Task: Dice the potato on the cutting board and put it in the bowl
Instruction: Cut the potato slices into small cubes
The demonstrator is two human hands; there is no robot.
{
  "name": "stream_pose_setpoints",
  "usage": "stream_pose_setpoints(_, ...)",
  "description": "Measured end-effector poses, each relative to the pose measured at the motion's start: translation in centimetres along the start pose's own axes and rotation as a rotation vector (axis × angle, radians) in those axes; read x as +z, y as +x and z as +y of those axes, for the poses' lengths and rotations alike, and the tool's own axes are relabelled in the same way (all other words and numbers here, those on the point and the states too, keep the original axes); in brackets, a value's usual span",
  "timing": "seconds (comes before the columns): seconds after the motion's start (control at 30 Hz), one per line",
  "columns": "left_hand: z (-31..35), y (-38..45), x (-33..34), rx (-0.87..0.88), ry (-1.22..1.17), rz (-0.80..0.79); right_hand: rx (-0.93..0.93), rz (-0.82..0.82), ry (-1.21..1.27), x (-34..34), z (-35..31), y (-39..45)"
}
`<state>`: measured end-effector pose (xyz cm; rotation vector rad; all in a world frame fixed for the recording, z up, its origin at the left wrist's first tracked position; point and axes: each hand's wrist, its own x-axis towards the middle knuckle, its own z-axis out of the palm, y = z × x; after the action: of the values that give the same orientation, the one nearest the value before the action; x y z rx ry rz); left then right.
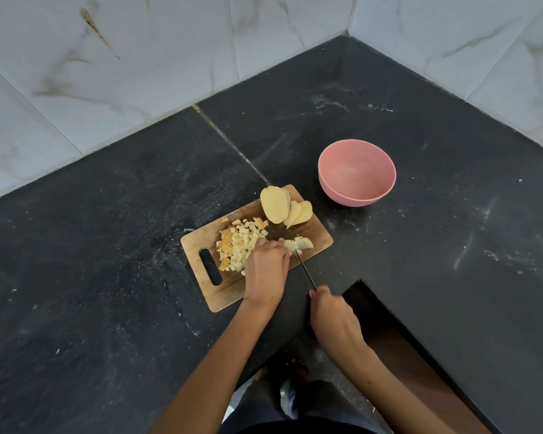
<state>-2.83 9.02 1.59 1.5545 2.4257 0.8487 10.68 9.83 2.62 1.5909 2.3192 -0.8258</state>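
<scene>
left hand (pixel 266 270) pins potato strips (pixel 298 244) on cutting board (pixel 207 242) | right hand (pixel 333 317) grips knife (pixel 306 270), blade at strips | diced pile (pixel 239 245) and slices (pixel 287 206) on board | pink bowl (pixel 356 172) just beyond

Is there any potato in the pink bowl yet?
No, the pink bowl is empty; the diced potato lies on the cutting board.

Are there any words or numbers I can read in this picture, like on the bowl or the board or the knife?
None. No words, numbers or labels can be read anywhere in this picture.
The pink bowl is plain.
The wooden cutting board shows only wood grain.
The knife blade is too thin and dark to show any mark.
The wall tiles carry only marble veins and a stain, no writing.
</scene>
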Motion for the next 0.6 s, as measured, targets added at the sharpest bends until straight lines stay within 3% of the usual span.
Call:
stream_pose_setpoints(0.27, -0.1, -0.7, 0.1, 0.079, 0.082, -0.019, -0.053, 0.059, 0.178, -0.9, -0.1, -0.3)
stream_pose_setpoints(0.6, -0.3, -1.0, -0.2, -0.076, -0.098, 0.014, -0.082, 0.028, 0.195, -1.2, -2.9, 2.5)
